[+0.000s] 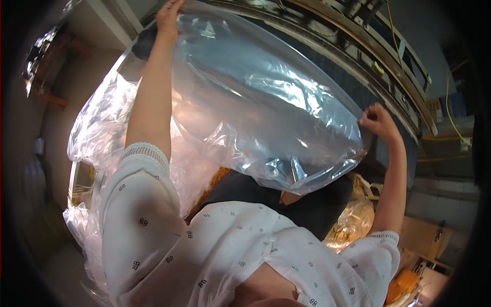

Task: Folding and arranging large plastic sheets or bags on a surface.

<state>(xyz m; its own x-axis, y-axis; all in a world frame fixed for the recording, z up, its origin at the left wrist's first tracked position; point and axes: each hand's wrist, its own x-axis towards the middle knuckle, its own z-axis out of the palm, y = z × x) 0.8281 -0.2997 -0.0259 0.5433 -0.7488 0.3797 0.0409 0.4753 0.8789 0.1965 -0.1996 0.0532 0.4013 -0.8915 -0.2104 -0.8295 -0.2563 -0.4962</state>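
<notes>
A large clear plastic sheet, perhaps a bag, is stretched out in front of me and drapes down toward my lap. At its far left corner my left hand is closed on the edge, arm fully extended. My right hand pinches the right end of the same plastic, fingers curled in. Light glints off creases across the middle and the near edge. More crumpled clear plastic hangs to the left, past my left forearm.
Behind the sheet runs a long machine or bench with rails and a dark front. A yellow cord hangs at the right. Beside my right leg lies a clear bag with yellowish contents. Something orange sits at the lower right.
</notes>
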